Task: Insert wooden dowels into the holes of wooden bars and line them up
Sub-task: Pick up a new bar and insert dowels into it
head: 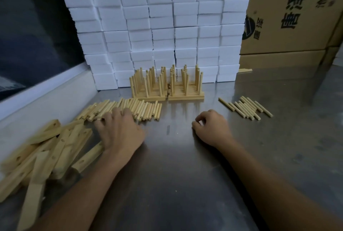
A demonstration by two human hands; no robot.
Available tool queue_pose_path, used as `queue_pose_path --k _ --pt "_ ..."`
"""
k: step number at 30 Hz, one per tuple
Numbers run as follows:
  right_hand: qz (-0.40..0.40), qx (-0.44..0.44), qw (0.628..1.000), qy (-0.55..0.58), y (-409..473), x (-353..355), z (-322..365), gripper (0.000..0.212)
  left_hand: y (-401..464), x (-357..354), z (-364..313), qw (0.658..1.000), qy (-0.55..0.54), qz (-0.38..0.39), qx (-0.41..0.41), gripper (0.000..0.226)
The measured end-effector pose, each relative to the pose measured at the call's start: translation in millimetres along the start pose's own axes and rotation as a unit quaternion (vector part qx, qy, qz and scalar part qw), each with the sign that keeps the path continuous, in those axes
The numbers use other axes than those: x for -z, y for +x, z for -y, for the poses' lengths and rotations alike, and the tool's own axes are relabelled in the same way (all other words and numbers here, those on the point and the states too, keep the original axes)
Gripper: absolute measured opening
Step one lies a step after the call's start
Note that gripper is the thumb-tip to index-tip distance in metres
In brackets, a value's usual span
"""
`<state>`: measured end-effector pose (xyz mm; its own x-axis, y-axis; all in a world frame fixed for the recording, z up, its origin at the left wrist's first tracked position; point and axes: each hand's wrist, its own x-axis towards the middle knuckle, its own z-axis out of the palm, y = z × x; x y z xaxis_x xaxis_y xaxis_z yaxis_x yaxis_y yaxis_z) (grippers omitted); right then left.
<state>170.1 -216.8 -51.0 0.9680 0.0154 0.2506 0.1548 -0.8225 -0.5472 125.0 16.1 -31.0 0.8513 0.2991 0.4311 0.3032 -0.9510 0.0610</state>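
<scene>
A long heap of loose wooden dowels lies on the steel table left of centre. My left hand rests on the heap's near left part, its fingers spread over the dowels. My right hand sits on the bare table with loosely curled fingers, and nothing shows in it. A smaller group of dowels lies to its right. Behind the heap, two blocks of finished bars with upright dowels stand side by side. Loose bars with holes are piled at the left.
A wall of white foam blocks rises just behind the finished bars. Cardboard boxes stand at the back right. A white ledge under a dark panel runs along the table's left side.
</scene>
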Motion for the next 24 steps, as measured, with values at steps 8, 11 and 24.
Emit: queue_pose_path --k 8,11,24 --pt "-0.008 -0.017 0.998 0.052 2.1 -0.4 -4.8 0.021 6.2 -0.6 14.6 0.993 -0.018 0.088 0.072 0.038" --pt "-0.016 -0.005 0.999 0.048 0.9 -1.3 -3.6 0.019 4.1 -0.1 8.3 0.994 -0.08 0.069 0.038 0.027" --pt "0.097 0.102 0.946 0.291 -32.5 -14.5 49.5 0.031 5.2 7.9 -21.6 0.827 -0.555 0.028 0.088 0.024"
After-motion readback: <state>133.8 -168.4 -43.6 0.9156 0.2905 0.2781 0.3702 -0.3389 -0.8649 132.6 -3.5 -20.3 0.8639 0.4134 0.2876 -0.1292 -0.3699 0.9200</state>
